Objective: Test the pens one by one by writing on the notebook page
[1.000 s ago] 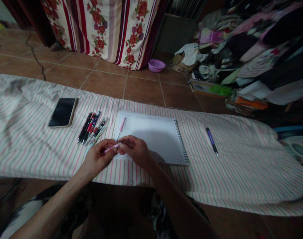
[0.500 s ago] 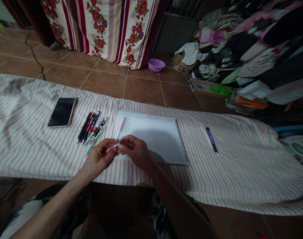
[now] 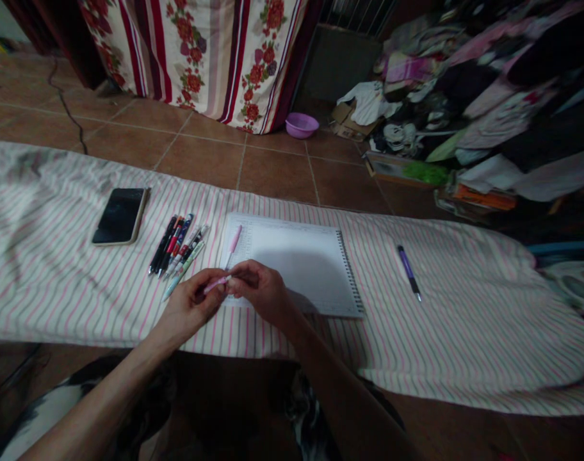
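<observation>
My left hand [image 3: 191, 304] is closed round a slim pink pen piece [image 3: 216, 284], which slants up to the right over the notebook's lower left corner. The fingertips of my right hand [image 3: 263, 288] pinch the pale end of that piece; the exact grip is partly hidden by the fingers. Just beyond my hands, another pink pen part [image 3: 235, 239] with a thin refill-like shaft lies on the open spiral notebook [image 3: 296, 256]. Several pens [image 3: 177, 246] lie in a bunch to the left of the notebook.
A phone [image 3: 120, 216] rests on the striped cloth [image 3: 465, 307] at the left. To the right of the notebook lies a purple and black pen [image 3: 409, 273]. On the tiled floor beyond are a purple basin [image 3: 301, 125] and a heap of clothes [image 3: 465, 96].
Almost nothing differs. Both hands stay in the same place on the pink pen piece, with at most a tiny shift of the fingers.
</observation>
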`<state>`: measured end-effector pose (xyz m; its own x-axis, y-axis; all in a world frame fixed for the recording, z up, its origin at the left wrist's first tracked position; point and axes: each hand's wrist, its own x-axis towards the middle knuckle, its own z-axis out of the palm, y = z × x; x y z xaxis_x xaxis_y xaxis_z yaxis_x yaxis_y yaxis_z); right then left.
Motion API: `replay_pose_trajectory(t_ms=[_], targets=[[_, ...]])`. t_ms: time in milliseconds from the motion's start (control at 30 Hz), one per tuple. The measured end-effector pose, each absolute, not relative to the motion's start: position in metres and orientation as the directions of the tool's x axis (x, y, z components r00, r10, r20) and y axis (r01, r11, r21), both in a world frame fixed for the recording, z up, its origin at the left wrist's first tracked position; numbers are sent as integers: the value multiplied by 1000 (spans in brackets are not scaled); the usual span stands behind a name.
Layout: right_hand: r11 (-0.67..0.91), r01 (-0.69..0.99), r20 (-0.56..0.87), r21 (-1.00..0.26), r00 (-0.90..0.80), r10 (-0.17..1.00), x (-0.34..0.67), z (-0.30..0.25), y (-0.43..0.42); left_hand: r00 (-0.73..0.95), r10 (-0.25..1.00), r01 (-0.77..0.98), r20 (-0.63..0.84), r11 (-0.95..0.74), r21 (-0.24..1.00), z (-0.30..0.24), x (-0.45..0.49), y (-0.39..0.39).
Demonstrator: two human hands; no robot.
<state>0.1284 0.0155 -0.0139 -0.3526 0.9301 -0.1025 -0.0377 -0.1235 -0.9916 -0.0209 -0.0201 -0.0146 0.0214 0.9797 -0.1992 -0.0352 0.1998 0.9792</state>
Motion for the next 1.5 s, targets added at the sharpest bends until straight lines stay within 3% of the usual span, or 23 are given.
replay_pose_trajectory(t_ms=[1067,1500], targets=[[-115,-95,-77,-989,-337,938,134,-13,20,-38,982,-24,-185,184,983,-14,-20,-17],[74,149,24,-986,-309,951,136,-6,17,4,982,-65,-188,187,980,-19,-21,-17]])
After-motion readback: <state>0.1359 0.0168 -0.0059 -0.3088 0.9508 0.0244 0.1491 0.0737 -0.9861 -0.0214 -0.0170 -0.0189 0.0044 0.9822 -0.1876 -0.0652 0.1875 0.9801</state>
